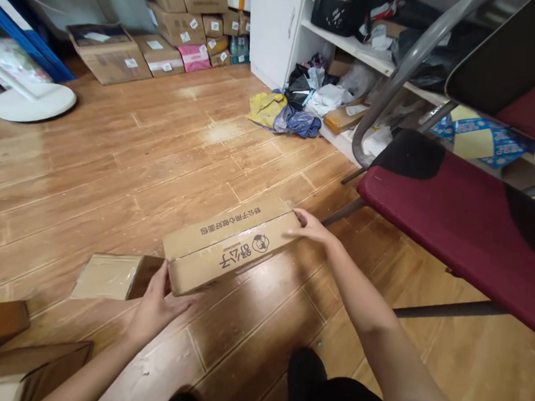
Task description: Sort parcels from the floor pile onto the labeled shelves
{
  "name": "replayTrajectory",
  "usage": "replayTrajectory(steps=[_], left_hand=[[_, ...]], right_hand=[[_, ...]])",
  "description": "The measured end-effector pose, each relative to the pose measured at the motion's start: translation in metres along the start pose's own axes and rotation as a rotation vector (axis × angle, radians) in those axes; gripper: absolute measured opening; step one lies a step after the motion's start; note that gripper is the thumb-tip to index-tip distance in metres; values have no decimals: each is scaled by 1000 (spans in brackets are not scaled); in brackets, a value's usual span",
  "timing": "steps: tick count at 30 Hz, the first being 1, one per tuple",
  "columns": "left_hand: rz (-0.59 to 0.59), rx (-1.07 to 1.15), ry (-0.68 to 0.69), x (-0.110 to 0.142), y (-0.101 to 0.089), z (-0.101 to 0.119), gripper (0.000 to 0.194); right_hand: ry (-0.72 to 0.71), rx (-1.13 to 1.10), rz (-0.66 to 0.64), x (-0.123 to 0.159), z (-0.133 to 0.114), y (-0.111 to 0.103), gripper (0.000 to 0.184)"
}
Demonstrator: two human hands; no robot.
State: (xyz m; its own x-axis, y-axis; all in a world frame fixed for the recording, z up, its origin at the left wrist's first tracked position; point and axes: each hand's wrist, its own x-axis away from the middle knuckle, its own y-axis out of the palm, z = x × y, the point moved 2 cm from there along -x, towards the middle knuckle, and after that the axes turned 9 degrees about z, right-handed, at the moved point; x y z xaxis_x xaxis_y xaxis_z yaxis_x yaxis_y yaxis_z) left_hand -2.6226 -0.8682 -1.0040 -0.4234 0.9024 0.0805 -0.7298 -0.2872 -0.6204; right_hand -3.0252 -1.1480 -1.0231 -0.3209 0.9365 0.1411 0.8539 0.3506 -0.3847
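A long brown cardboard box (209, 254) with dark printed characters and a round logo is held between my two hands, above the wooden floor. My left hand (162, 300) grips its near left end, with the thumb stretched along the lower edge. At the opposite end, my right hand (310, 228) is closed around the right corner, its fingers partly hidden behind the box. Clear tape shines along the box's seam. Just left of my left hand, a smaller cardboard box (106, 278) rests on the floor.
More boxes (17, 369) stand at the lower left. A maroon chair (458, 220) with metal legs is close on my right. Stacked cartons (183, 29) line the back wall, beside a white cabinet (274, 36). Yellow and blue bags (283, 113) lie near the shelf.
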Motion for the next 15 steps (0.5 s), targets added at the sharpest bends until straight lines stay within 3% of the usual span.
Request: replayTrajectory(steps=[3,6,8,10,12,15], left_hand=[[71,-112,29,-9,-1,-6,92],[38,-27,-140,-37,-18,1,95],[-5,35,-232,-68,-34,10,94],[-19,153,-219,-107,-43,20,98],[44,301,-126,-148,-38,29,102],[207,388,60,-199,-4,48,90]], right_hand=[[-110,226,74,12,-8,6,119],[-44,377,246,22,-23,9,94],[2,381,205,30,-35,12,81],[31,329,82,39,-45,15,79],[54,242,-6,46,-51,17,83],[128,87,-45,45,-51,17,92]])
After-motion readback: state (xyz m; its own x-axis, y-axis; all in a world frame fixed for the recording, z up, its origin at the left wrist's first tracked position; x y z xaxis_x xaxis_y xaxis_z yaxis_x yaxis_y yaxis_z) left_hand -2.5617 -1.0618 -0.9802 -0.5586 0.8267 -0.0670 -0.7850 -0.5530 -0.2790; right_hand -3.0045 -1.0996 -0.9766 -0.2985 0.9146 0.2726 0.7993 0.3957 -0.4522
